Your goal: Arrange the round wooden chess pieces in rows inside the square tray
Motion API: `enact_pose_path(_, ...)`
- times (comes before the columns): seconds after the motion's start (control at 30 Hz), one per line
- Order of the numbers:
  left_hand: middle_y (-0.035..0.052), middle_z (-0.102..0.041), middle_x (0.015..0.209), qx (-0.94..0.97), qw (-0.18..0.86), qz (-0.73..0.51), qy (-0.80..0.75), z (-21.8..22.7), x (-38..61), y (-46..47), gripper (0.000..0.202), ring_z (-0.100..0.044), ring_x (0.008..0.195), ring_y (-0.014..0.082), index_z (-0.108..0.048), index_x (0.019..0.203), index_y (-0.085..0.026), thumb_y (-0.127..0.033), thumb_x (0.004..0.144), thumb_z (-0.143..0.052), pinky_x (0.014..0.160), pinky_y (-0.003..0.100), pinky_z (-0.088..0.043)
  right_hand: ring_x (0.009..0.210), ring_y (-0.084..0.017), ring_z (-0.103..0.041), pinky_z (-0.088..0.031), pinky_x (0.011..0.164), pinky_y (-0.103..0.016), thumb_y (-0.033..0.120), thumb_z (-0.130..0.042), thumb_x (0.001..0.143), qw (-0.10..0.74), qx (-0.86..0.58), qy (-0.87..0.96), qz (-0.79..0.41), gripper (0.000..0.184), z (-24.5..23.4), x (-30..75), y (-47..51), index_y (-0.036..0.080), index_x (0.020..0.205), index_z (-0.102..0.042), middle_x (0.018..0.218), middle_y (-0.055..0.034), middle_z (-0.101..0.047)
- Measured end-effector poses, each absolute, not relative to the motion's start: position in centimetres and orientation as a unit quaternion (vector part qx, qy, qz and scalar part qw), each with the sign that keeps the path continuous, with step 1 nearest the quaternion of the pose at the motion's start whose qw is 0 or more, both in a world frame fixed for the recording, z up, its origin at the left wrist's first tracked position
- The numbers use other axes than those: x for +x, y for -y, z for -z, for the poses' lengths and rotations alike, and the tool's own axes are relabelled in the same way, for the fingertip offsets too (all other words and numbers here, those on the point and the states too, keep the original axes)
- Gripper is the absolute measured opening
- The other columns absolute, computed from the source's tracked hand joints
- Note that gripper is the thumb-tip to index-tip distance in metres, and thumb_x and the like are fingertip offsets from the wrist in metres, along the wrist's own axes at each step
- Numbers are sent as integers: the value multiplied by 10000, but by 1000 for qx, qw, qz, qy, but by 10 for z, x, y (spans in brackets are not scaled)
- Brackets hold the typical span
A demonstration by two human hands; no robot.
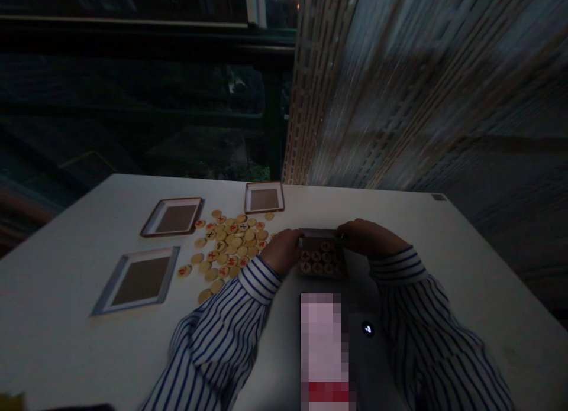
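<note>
A small square box (322, 254) holding several round wooden pieces sits on the white table (66, 334) between my hands. My left hand (281, 251) is curled against the box's left side. Curled over the box's far right corner is my right hand (366, 236). Both hands grip the box. A loose heap of round wooden pieces (228, 239) with red and black marks lies just left of my left hand. I wear striped sleeves.
Three shallow square trays lie on the table: a brown-rimmed one (174, 217), a smaller one (264, 198) at the back, and a grey-rimmed one (139, 279) nearer left. A dark railing and a striped curtain stand beyond the table's far edge.
</note>
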State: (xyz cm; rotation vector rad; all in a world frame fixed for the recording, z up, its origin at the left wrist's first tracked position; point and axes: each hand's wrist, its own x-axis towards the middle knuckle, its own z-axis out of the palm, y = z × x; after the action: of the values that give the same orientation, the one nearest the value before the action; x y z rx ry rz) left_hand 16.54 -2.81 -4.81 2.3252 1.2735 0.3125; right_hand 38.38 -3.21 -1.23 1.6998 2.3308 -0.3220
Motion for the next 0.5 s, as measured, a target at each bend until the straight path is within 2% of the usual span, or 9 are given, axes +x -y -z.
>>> enact_pose_path(0.3, 87, -635, 1018, 847, 224, -114, -468, 44, 165, 30, 359, -576, 962, 195, -574, 1095, -169, -139, 752, -472, 837, 308, -442, 817, -176, -619, -420, 669, -241, 262, -484, 771, 115, 586, -795, 111, 266, 14, 385, 32, 215, 964, -661, 907, -78, -675)
enact_pose_path(0.5, 93, -625, 1042, 842, 224, -126, -474, 41, 161, 28, 356, -573, 960, 181, -559, 1109, -152, -148, 763, -476, 858, 299, -433, 783, -185, -618, -399, 613, -245, 275, -432, 804, 108, 594, -795, 60, 253, 3, 380, 39, 199, 913, -647, 862, -85, -671)
